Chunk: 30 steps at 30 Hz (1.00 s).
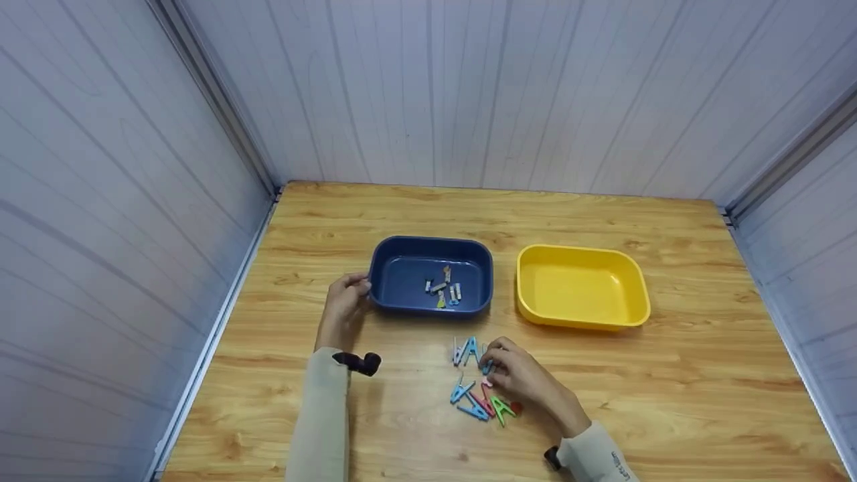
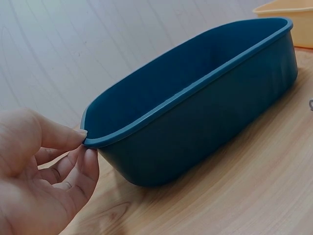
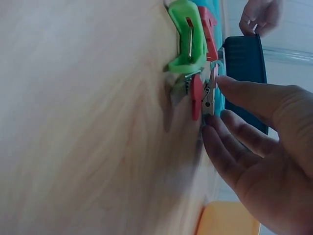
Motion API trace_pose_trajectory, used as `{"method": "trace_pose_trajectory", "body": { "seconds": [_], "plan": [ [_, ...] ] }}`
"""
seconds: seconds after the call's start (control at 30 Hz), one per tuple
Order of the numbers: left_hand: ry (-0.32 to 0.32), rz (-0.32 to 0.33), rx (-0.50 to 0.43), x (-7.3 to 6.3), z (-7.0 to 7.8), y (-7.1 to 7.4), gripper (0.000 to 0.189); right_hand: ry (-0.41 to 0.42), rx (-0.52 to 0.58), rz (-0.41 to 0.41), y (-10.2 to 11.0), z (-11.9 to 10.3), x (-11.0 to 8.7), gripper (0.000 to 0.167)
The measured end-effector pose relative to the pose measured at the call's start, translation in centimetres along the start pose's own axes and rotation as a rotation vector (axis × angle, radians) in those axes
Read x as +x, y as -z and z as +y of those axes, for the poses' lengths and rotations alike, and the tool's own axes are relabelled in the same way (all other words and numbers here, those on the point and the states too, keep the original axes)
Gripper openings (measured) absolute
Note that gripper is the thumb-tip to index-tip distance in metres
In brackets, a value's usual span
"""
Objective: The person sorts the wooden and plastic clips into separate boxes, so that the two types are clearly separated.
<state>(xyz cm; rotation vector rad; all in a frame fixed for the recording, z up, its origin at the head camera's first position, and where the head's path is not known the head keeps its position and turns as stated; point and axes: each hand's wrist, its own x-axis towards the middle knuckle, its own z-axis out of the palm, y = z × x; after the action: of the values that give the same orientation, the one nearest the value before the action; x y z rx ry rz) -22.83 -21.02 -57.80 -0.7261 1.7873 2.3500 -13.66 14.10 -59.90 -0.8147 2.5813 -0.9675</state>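
My left hand (image 1: pixel 345 301) pinches the left rim of a dark blue bin (image 2: pixel 195 122) between thumb and fingers. Inside that bin lie several small decorated wooden clips (image 1: pixel 438 288). At the front, my right hand (image 1: pixel 519 371) is over a loose group of clothespins. Its thumb and fingertips pinch a small wooden clip (image 3: pixel 208 102) with a pink decoration. Close by lie a green clothespin (image 3: pixel 188 41), a red clothespin (image 3: pixel 209 32) and several blue clothespins (image 1: pixel 474 410). A round red piece (image 3: pixel 196 95) is just beside the held clip.
To the right of the blue bin stands a yellow bin (image 1: pixel 529 314) with nothing visible inside. Both rest on a wood-grain table (image 1: pixel 703 375). Pale panels (image 1: pixel 469 94) enclose the table at the back and on both sides.
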Motion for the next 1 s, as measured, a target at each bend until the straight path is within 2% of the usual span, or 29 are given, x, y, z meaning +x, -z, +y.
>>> {"method": "trace_pose_trajectory", "body": {
  "seconds": [0.27,0.4,0.63,0.83,0.93,1.0],
  "plan": [
    [0.012,-0.015,-0.01,0.1,0.2,0.0,0.033,-0.019,0.054,-0.033,0.0,0.2,-0.3,0.017],
    [-0.003,-0.013,-0.018,0.2,-0.1,0.0,0.032,-0.004,0.069,-0.032,0.0,0.3,-0.5,0.017],
    [-0.043,-0.056,-0.074,1.1,-1.0,0.7,0.025,0.009,0.067,-0.042,0.1,0.5,-0.6,0.014],
    [-0.033,-0.049,-0.057,1.2,-1.2,0.8,0.028,0.001,0.094,-0.044,0.1,0.9,-0.7,0.015],
    [-0.025,-0.02,-0.021,1.1,-1.1,0.5,0.029,0.02,0.08,-0.03,0.0,1.1,-0.8,0.014],
    [-0.022,-0.025,-0.026,1.6,-1.5,0.8,0.029,0.035,0.06,-0.017,-0.1,1.1,-0.8,0.013]
  ]
}}
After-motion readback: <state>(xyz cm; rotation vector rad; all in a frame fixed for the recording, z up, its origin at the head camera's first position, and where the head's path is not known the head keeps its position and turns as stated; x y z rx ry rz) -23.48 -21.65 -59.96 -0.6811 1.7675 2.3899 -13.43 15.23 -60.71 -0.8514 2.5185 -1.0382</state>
